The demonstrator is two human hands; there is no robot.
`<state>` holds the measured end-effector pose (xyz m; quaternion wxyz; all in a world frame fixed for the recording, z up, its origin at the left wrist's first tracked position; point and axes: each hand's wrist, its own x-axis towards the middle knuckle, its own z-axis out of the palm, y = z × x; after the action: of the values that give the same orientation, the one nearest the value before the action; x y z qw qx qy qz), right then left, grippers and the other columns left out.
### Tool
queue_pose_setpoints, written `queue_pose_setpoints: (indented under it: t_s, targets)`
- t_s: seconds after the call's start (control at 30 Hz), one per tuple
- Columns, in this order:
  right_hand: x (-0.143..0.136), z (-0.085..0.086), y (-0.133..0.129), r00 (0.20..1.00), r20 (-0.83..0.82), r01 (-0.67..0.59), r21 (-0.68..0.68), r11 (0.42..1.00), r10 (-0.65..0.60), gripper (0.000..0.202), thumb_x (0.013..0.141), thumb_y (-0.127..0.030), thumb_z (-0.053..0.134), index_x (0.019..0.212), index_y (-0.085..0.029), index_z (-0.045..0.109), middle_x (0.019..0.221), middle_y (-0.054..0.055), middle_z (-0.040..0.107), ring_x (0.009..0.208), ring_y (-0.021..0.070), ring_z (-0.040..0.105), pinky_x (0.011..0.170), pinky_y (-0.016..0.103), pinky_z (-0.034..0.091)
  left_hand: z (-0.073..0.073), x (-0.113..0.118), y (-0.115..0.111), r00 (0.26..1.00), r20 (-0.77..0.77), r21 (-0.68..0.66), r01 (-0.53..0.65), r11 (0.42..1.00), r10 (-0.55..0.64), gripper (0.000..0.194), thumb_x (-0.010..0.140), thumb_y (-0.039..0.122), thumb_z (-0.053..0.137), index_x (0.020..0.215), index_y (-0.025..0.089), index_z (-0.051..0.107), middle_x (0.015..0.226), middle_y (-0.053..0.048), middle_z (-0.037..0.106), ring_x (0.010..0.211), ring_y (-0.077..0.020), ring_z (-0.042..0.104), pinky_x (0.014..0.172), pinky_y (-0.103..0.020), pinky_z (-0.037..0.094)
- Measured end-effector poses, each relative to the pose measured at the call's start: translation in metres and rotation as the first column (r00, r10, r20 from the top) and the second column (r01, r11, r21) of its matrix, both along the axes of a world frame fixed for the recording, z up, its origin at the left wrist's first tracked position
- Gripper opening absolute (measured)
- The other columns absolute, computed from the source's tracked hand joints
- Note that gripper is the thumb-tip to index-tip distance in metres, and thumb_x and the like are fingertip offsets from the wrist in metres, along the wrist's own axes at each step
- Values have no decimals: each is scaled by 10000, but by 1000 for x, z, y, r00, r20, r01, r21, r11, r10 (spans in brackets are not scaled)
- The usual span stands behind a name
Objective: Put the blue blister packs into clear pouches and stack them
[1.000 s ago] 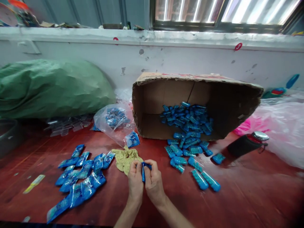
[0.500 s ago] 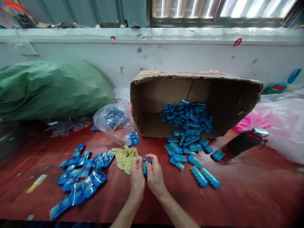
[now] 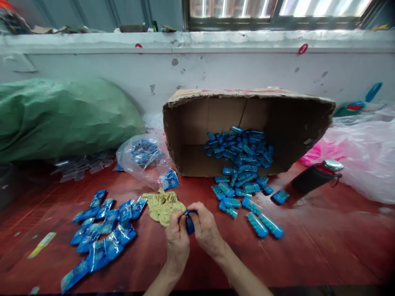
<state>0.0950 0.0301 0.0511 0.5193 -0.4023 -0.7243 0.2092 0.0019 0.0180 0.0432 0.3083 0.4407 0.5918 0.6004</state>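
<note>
Where left hand (image 3: 178, 242) and right hand (image 3: 208, 230) nearly meet, fingertips of both pinch narrowly upon one dark-blue wrapper (image 3: 190, 225), its body between them.

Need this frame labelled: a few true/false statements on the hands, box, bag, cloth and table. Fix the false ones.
1. Both the left hand and the right hand hold a dark blue item. True.
2. The cardboard box has its opening facing straight up. False: the opening faces the person.
3. A clear bag with blue things inside lies left of the box. True.
4. A yellow-green cloth lies on the red table. True.
5. Nothing lies on the table in front of the box. False: several blue tubes lie there.
</note>
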Motion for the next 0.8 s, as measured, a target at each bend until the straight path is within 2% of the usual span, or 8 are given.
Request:
queue_pose_setpoints:
  t_s: [0.13, 0.2, 0.27, 0.33, 0.4, 0.5, 0.7, 0.8]
  targets:
    - [-3, -7, -8, 992, 125, -60, 203, 977, 35, 218, 876, -131, 294, 948, -190, 491, 742, 41, 578, 661, 154, 510, 638, 283, 439, 11, 2, 7, 903, 429, -146, 69, 987, 1, 184, 685, 365, 548, 750, 202, 493, 580, 53, 477, 503, -95, 451, 538, -237, 411]
    - [-4, -12, -13, 989, 142, -67, 213, 975, 37, 235, 876, -129, 283, 951, -197, 494, 727, 39, 575, 662, 159, 510, 636, 291, 438, 11, 2, 9, 875, 484, -172, 71, 983, 21, 197, 678, 365, 559, 754, 198, 487, 576, 58, 471, 496, -88, 447, 537, -231, 415]
    - [-4, -15, -18, 994, 72, -91, 121, 988, 83, 205, 874, -148, 309, 942, -205, 493, 721, 28, 569, 643, 150, 514, 606, 270, 435, 6, 1, 7, 942, 336, -115, 24, 993, 16, 195, 670, 368, 568, 728, 190, 511, 596, 39, 506, 536, -102, 483, 561, -237, 429]
    - [-3, -13, -22, 993, -91, -81, -78, 994, 74, 159, 869, -171, 341, 947, -209, 475, 713, 9, 555, 601, 128, 511, 555, 234, 421, -1, 0, 2, 996, 86, -5, 4, 1000, -3, 176, 684, 361, 554, 704, 188, 539, 631, 11, 555, 593, -126, 529, 594, -251, 447]
    - [-2, -7, -22, 971, -239, -73, -273, 959, 6, 127, 860, -185, 367, 938, -208, 464, 703, -7, 532, 587, 112, 501, 538, 213, 404, -7, -1, -3, 992, -125, 86, 25, 996, -14, 155, 722, 338, 515, 721, 190, 560, 649, -7, 593, 604, -141, 561, 591, -261, 463]
    - [-2, 3, -17, 930, -367, -129, -410, 903, -33, 73, 828, -211, 414, 871, -199, 472, 691, -20, 494, 620, 109, 482, 574, 216, 390, -11, -1, -8, 941, -339, 215, 54, 975, 22, 135, 778, 262, 448, 784, 192, 564, 646, -7, 628, 550, -133, 584, 524, -238, 469]
    - [-9, -8, -11, 762, -625, -344, -615, 710, -171, 148, 800, -325, 430, 738, -198, 386, 583, -70, 353, 473, 69, 341, 436, 177, 299, -12, -5, -12, 816, -569, 396, 164, 904, 101, 95, 780, 158, 450, 766, 194, 538, 594, 4, 629, 498, -118, 595, 479, -199, 459]
    - [-12, -16, -20, 794, -584, -294, -615, 732, -171, 164, 824, -338, 392, 740, -198, 392, 595, -61, 365, 479, 76, 358, 441, 182, 311, -5, -5, -7, 820, -565, 372, 158, 915, 88, 102, 785, 204, 446, 726, 200, 528, 573, 3, 607, 490, -126, 579, 478, -215, 454]
